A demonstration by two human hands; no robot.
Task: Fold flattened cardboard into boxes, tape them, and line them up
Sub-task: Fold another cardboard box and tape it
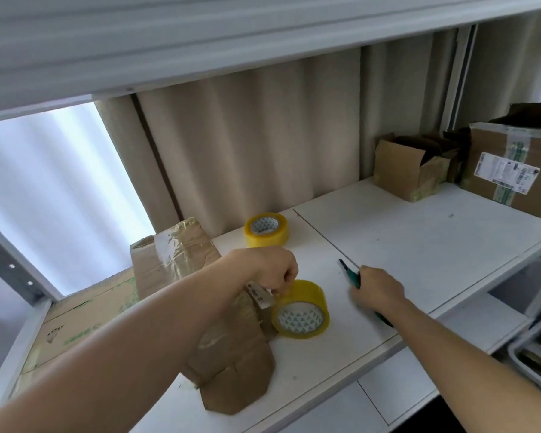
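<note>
Right hand (pixel 377 289) hides most of the green tool (pixel 352 274).

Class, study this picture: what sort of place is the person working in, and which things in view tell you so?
Probably a packing or storage corner, not a kitchen or office. Clues: a white metal shelf unit used as a workbench, two rolls of yellow packing tape, and used cardboard boxes with shipping labels at the back right.
</note>
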